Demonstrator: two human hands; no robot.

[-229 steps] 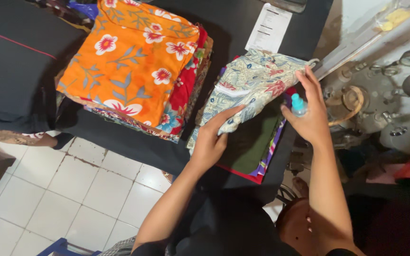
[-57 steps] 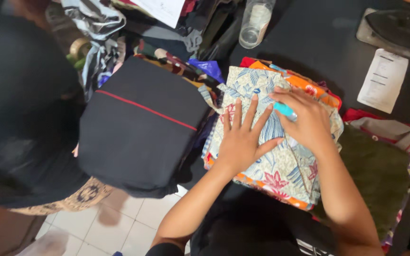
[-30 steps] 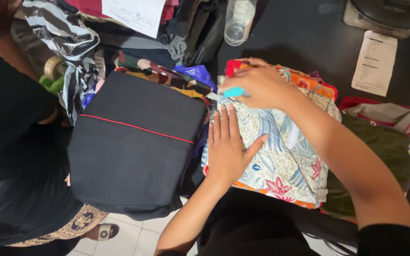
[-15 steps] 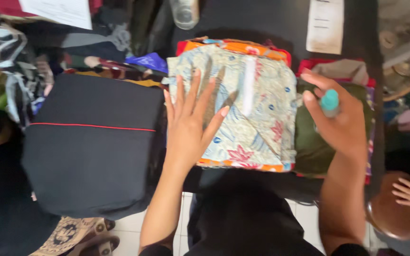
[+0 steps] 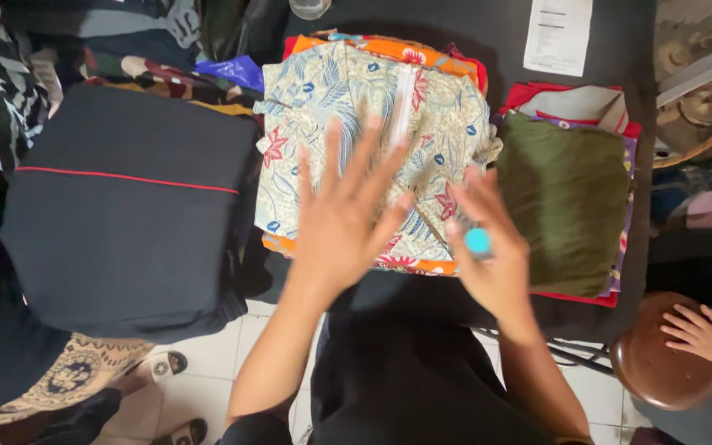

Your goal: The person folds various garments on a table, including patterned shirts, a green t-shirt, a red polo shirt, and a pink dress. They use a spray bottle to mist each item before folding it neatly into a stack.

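On top of the folded floral cloth [image 5: 356, 124], mid-table, the left hand [image 5: 344, 222] lies flat w/ fingers spread wide. Right hand [image 5: 492, 255] sits just beside it at the cloth's right edge, fingers curled round a small turquoise object [image 5: 478, 241]. Olive cloth [image 5: 566, 210] lies right of that; white paper sheet [image 5: 558, 33] w/ black print at top right; black bag [image 5: 125, 206] w/ red line on the left.
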